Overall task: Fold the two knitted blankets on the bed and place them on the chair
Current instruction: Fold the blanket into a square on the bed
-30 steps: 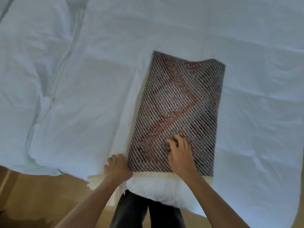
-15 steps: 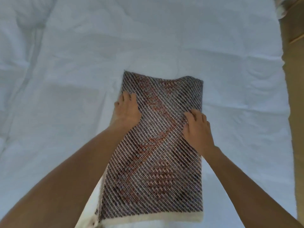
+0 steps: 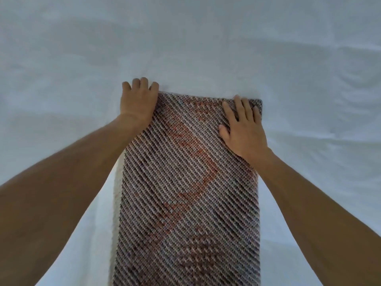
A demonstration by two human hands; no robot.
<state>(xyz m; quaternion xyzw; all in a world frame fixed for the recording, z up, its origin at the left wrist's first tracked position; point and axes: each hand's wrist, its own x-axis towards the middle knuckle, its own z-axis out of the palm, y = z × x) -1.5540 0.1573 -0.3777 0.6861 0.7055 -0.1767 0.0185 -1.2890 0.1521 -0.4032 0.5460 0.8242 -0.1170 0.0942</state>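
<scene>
Across the whole view spreads the bed (image 3: 309, 58), covered in a white, softly wrinkled sheet, and everything else lies on it. On the bed, running from the near edge of the view up to about its middle, lies the knitted blanket (image 3: 185, 193), folded into a long narrow strip with a diagonal weave of dark and pale yarn and a rusty orange pattern down its centre; a cream border shows along the blanket's left side. Two bare forearms reach in from the bottom corners toward the blanket's far end. At the blanket's far left corner sits the left hand (image 3: 138, 102), palm down; its grip is slack, the fingers lying nearly straight with their tips on the sheet just past the blanket's far edge and the heel of the hand over the corner, so it presses and clasps nothing. At the blanket's far right corner sits the right hand (image 3: 243, 129), flat on the knit with fingers spread and straight, thumb pointing toward the blanket's middle; its grip too is wide and has hold of nothing.
</scene>
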